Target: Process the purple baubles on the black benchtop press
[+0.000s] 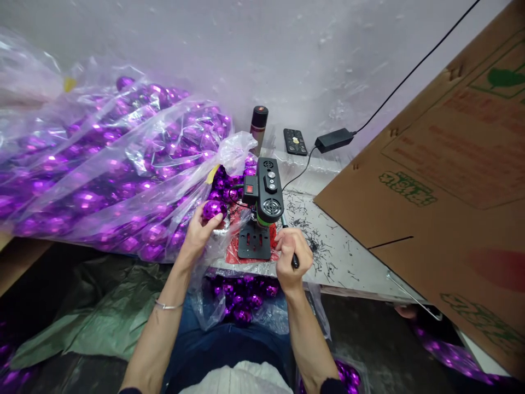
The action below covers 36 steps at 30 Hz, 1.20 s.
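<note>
my left hand (198,232) pinches a shiny purple faceted ball (215,210), just left of the rounded black machine (269,189) mid-frame whose black-handled metal lever (295,261) my right hand (289,253) clenches.

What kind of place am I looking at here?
Probably a small workshop or packing bench: a small black machine stands on the worktop, a big clear bag holds many shiny purple balls, and a large cardboard box stands to the right.
</note>
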{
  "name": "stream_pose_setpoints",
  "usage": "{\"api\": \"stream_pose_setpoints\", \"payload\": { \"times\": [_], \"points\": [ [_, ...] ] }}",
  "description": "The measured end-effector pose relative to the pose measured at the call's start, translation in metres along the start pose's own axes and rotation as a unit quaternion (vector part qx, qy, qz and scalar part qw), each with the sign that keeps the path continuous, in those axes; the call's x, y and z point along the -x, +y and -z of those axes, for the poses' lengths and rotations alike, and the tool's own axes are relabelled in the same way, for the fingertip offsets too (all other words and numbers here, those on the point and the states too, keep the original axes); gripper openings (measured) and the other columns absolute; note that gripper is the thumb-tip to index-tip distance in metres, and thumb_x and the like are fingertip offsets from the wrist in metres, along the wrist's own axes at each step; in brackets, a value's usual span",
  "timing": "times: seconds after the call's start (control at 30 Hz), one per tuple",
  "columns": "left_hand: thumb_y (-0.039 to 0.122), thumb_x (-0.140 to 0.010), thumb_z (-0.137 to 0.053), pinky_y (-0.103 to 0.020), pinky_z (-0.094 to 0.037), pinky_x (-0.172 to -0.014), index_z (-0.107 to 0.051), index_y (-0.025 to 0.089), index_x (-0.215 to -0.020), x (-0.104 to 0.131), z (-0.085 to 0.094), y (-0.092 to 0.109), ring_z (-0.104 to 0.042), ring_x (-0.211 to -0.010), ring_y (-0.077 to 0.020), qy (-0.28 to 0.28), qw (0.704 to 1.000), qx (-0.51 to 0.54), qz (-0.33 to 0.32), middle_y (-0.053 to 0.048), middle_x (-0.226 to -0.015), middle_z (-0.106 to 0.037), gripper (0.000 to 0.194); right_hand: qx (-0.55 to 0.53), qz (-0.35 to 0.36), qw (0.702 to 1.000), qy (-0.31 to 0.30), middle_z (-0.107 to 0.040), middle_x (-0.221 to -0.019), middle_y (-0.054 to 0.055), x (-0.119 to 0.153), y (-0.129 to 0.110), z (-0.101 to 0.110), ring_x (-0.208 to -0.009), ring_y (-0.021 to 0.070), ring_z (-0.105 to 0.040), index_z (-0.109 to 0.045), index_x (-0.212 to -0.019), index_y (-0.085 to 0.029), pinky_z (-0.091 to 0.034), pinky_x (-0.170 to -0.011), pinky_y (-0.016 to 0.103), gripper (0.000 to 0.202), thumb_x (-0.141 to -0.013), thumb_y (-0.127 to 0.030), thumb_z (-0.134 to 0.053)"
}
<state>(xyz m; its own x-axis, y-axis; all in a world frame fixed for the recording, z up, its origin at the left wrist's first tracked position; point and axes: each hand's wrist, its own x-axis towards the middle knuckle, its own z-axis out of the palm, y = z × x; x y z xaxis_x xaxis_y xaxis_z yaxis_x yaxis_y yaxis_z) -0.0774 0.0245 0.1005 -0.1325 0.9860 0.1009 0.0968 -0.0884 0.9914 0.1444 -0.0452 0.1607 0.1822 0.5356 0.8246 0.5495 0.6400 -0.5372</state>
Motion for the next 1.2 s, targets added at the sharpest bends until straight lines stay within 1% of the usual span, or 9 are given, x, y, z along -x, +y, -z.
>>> {"api": "stream_pose_setpoints", "payload": {
  "times": [0.1, 0.2, 0.27, 0.33, 0.43, 0.57, 0.77, 1.0, 1.2],
  "points": [
    [0.061, -0.086, -0.075, -0.043, -0.068, -0.075, -0.058, 0.022, -0.141, 0.028, -0.016, -0.005, -0.075, -0.073, -0.0212, -0.050, 0.983, 0.146, 0.100, -0.008, -0.108, -0.076, 0.069, -0.009, -0.010, 1.000, 0.005, -0.059, -0.069, -0.002, -0.004, -0.002, -0.001, -0.066, 0.0138, -0.059, -0.051, -0.072, -0.024, -0.045, -0.062, 0.031, 0.035, -0.105, -0.012, -0.047],
    [0.062, -0.084, -0.078, -0.042, -0.067, -0.075, -0.061, 0.019, -0.139, 0.044, -0.041, -0.024, -0.078, -0.079, -0.0248, -0.069, 0.981, 0.131, 0.129, -0.011, -0.108, -0.080, 0.071, -0.018, -0.006, 1.000, 0.003, -0.059, -0.069, -0.002, -0.006, -0.002, 0.000, -0.066, 0.0130, -0.060, -0.051, -0.073, -0.023, -0.045, -0.063, 0.029, 0.034, -0.104, -0.010, -0.048],
    [0.064, -0.086, -0.076, -0.046, -0.065, -0.088, -0.065, 0.018, -0.136, 0.048, -0.057, -0.038, -0.079, -0.097, -0.0294, -0.063, 0.991, 0.068, 0.096, -0.014, -0.116, -0.080, 0.069, -0.015, 0.000, 1.000, -0.003, -0.059, -0.069, -0.002, -0.006, -0.003, 0.001, -0.066, 0.0132, -0.060, -0.052, -0.073, -0.023, -0.046, -0.063, 0.030, 0.034, -0.104, -0.010, -0.048],
    [0.062, -0.087, -0.077, -0.050, -0.059, -0.106, -0.069, 0.019, -0.133, 0.048, -0.068, -0.050, -0.074, -0.120, -0.0328, -0.047, 0.998, -0.018, 0.025, -0.015, -0.129, -0.077, 0.063, -0.008, 0.003, 1.000, -0.010, -0.060, -0.069, -0.002, -0.005, -0.003, 0.002, -0.065, 0.0138, -0.060, -0.052, -0.074, -0.023, -0.047, -0.063, 0.030, 0.034, -0.104, -0.011, -0.047],
    [0.056, -0.088, -0.081, -0.054, -0.048, -0.118, -0.071, 0.023, -0.132, 0.047, -0.074, -0.062, -0.064, -0.137, -0.0350, -0.056, 0.985, -0.148, -0.063, -0.015, -0.138, -0.074, 0.056, -0.001, 0.002, 1.000, -0.024, -0.060, -0.070, -0.001, -0.005, -0.004, 0.004, -0.066, 0.0140, -0.061, -0.051, -0.074, -0.024, -0.047, -0.062, 0.030, 0.034, -0.104, -0.011, -0.045],
    [0.049, -0.090, -0.083, -0.053, -0.048, -0.114, -0.068, 0.024, -0.140, 0.049, -0.073, -0.067, -0.066, -0.131, -0.0355, -0.097, 0.960, -0.239, -0.109, -0.015, -0.132, -0.075, 0.058, 0.004, 0.001, 1.000, -0.028, -0.059, -0.069, -0.001, -0.004, -0.004, 0.005, -0.065, 0.0141, -0.060, -0.052, -0.074, -0.024, -0.046, -0.060, 0.030, 0.034, -0.104, -0.011, -0.045],
    [0.049, -0.093, -0.081, -0.052, -0.049, -0.111, -0.066, 0.021, -0.139, 0.046, -0.079, -0.067, -0.067, -0.125, -0.0351, -0.100, 0.940, -0.289, -0.151, -0.015, -0.126, -0.075, 0.056, 0.006, -0.003, 1.000, -0.027, -0.058, -0.068, -0.001, -0.001, -0.003, 0.004, -0.067, 0.0142, -0.061, -0.053, -0.074, -0.024, -0.047, -0.061, 0.030, 0.034, -0.105, -0.011, -0.045],
    [0.045, -0.094, -0.077, -0.053, -0.053, -0.111, -0.063, 0.019, -0.137, 0.041, -0.095, -0.069, -0.068, -0.126, -0.0353, -0.066, 0.947, -0.260, -0.178, -0.016, -0.132, -0.073, 0.053, 0.000, -0.001, 1.000, -0.029, -0.059, -0.070, -0.001, -0.001, -0.005, 0.005, -0.067, 0.0140, -0.061, -0.053, -0.075, -0.024, -0.046, -0.061, 0.029, 0.033, -0.103, -0.009, -0.047],
    [0.046, -0.094, -0.077, -0.054, -0.054, -0.111, -0.065, 0.021, -0.138, 0.043, -0.095, -0.073, -0.070, -0.125, -0.0352, -0.069, 0.954, -0.238, -0.172, -0.015, -0.131, -0.075, 0.053, 0.006, 0.009, 1.000, -0.027, -0.061, -0.069, -0.001, 0.009, 0.001, 0.005, -0.065, 0.0145, -0.063, -0.055, -0.076, -0.024, -0.047, -0.059, 0.028, 0.031, -0.103, -0.010, -0.046]
  ]
}}
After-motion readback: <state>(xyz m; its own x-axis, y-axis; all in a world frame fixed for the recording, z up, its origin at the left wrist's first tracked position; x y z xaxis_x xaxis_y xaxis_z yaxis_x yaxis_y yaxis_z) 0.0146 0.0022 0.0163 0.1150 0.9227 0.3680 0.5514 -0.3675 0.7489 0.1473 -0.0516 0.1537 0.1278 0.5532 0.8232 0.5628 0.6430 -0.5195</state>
